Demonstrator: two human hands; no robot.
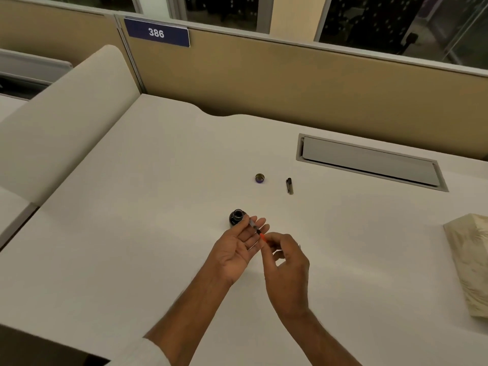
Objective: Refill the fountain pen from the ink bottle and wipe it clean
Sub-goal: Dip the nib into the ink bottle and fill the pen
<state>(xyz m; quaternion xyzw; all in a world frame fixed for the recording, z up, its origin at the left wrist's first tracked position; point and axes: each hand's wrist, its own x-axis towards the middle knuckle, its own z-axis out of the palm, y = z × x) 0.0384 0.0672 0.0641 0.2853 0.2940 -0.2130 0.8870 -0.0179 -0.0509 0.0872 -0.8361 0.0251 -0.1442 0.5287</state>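
A slim, clear-and-dark fountain pen (254,226) with an orange-red end is held just above the desk between both hands, lying aslant with its dark end toward the bottle. It is pinned by the thumb against the nearly straight fingers of the left hand (237,247), whose palm is turned upward. The orange-red end is pinched by the curled fingertips of the right hand (287,265), so both grips are closed on the pen. Whether a nib is exposed cannot be told.

Just beyond the left fingertips a small round dark glass ink bottle (237,217) is seen upright and uncapped – dark ink shows in its mouth. Farther back, well apart from the bottle, a small round bottle cap (260,178), brassy inside with a purple rim, is set on the desk, and beside it to the right a short dark pen cap (289,186) with a clip is laid flat.

All of this is borne by a white desk (132,233). A cream crumpled cloth (470,262) is seen at the right edge, a grey recessed hatch (369,161) behind, and a tan partition (290,83) carrying a blue sign (156,33) marked 386.
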